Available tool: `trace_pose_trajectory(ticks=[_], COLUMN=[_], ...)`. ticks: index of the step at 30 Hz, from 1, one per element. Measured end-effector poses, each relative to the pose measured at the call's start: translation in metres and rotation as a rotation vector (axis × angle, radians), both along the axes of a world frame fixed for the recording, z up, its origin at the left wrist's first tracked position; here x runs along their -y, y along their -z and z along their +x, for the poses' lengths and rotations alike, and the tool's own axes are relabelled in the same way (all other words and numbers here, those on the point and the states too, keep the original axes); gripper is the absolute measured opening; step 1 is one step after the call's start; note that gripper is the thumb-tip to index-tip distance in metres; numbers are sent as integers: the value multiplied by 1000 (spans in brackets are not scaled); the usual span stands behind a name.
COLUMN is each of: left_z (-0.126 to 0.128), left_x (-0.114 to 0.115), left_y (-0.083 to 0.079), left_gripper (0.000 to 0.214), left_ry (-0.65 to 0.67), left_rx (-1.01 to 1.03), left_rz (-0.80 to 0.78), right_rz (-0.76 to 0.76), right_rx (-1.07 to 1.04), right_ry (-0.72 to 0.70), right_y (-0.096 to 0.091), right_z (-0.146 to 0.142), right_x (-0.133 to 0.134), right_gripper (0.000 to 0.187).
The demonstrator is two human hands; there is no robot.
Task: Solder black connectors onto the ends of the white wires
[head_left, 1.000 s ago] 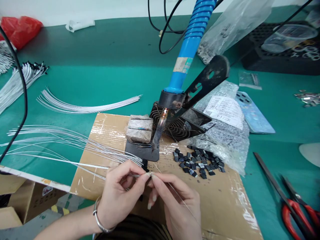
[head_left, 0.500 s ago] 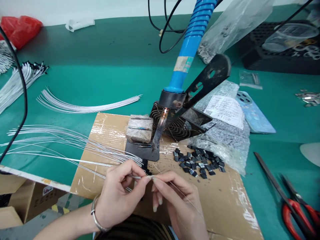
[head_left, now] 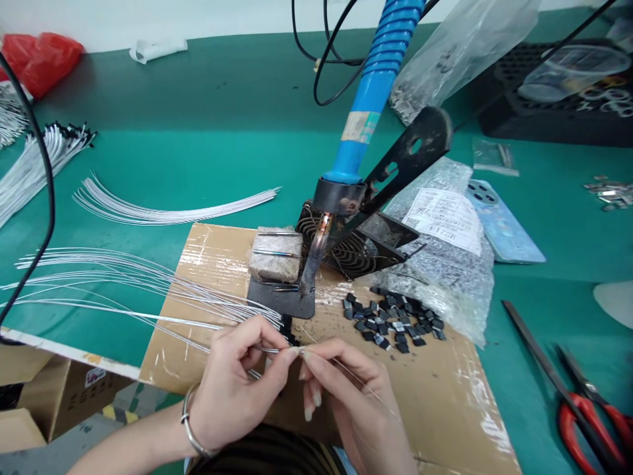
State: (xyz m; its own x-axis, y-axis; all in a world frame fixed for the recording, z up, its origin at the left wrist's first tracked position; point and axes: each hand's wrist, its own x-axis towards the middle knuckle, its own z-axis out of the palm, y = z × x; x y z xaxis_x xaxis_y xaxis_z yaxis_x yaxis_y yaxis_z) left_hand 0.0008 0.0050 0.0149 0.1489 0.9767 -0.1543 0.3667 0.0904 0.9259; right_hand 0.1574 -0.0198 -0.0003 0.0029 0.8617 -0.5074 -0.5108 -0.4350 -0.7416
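My left hand [head_left: 242, 389] is pinched closed on the end of a white wire, part of which shows between thumb and fingers. Right against it, fingertip to fingertip, my right hand [head_left: 353, 402] pinches a hair-thin wire [head_left: 366, 386] that trails back over the palm. The join between the two is hidden by my fingertips. A fan of white wires [head_left: 143, 280] runs in from the left, with black ends [head_left: 285, 324] just beyond my left fingers. Above my hands, a blue-handled soldering iron [head_left: 363, 125] points down in a black stand [head_left: 405, 165].
Cardboard [head_left: 445, 396] lies under my hands. Small black pieces [head_left: 395, 320] are scattered on it, beside a wrapped block [head_left: 275, 257] and a fan [head_left: 346, 254]. Bubble wrap [head_left: 457, 280], a blue phone [head_left: 509, 227] and red-handled scissors [head_left: 578, 402] are rightward. Another wire bundle [head_left: 182, 214] lies behind.
Almost nothing differs. Both hands keep their pinch in the same place, and the thin wire by my right fingers has shifted slightly.
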Motion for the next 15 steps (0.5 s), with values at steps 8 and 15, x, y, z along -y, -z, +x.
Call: trace_pose_trajectory(ticks=[8,15], left_z=[2,0], left_x=[0,3], left_y=[4,5], left_gripper=[21,19], left_ry=[-10,-10], left_rx=[15,-19], left_rz=[-8,65], right_rz=[31,63], right_rx=[-80,-82], right_ry=[25,30], right_y=[6,10], right_z=[-3,-3], right_x=[2,3], right_gripper=[25,23])
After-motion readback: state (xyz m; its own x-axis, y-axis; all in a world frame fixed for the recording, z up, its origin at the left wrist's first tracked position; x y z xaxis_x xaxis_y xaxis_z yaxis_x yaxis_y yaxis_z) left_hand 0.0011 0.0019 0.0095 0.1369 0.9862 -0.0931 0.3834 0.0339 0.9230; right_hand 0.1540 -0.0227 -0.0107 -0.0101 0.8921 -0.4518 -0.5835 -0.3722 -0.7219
